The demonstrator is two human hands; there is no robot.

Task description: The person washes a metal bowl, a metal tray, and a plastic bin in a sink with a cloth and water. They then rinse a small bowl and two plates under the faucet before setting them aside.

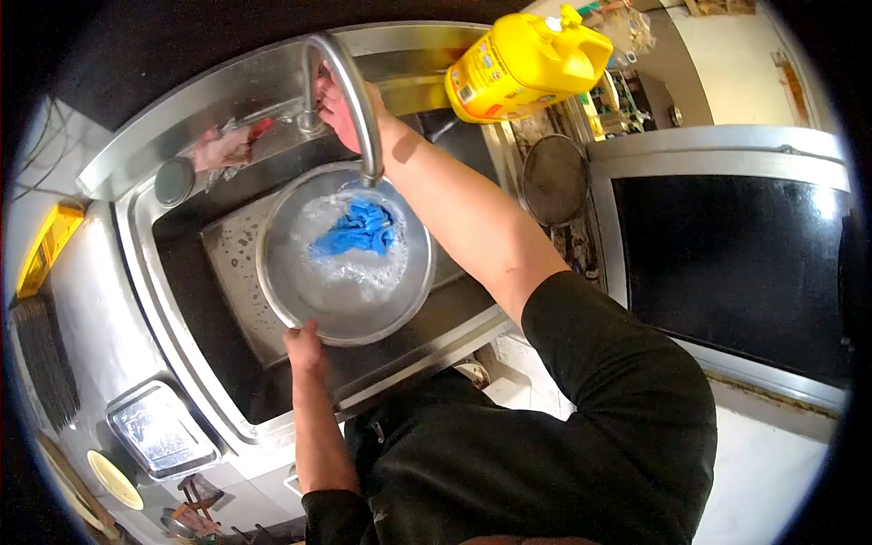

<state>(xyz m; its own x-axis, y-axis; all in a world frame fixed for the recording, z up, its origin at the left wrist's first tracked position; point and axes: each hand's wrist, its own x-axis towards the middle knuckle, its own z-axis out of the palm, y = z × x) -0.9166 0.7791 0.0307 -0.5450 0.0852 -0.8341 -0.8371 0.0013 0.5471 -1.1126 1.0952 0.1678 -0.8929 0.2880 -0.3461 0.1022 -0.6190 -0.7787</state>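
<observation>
A round metal basin (274,306) stands in the sink, holding sudsy water and a crumpled blue cloth (361,229). My left hand (304,349) grips the basin's near rim, thumb over the edge. Above the far side of the basin curves the metal faucet (349,84), its spout pointing down into it. My right hand (343,113) reaches behind the spout, its fingers closed at the faucet's body; the spout partly hides them.
A yellow jug (518,71) stands at the sink's back right corner. On the back ledge lie a dark round lid (174,181) and a pinkish crumpled cloth (222,145). A metal tray (163,429) sits on the left counter. A dark-topped metal surface (727,263) is at right.
</observation>
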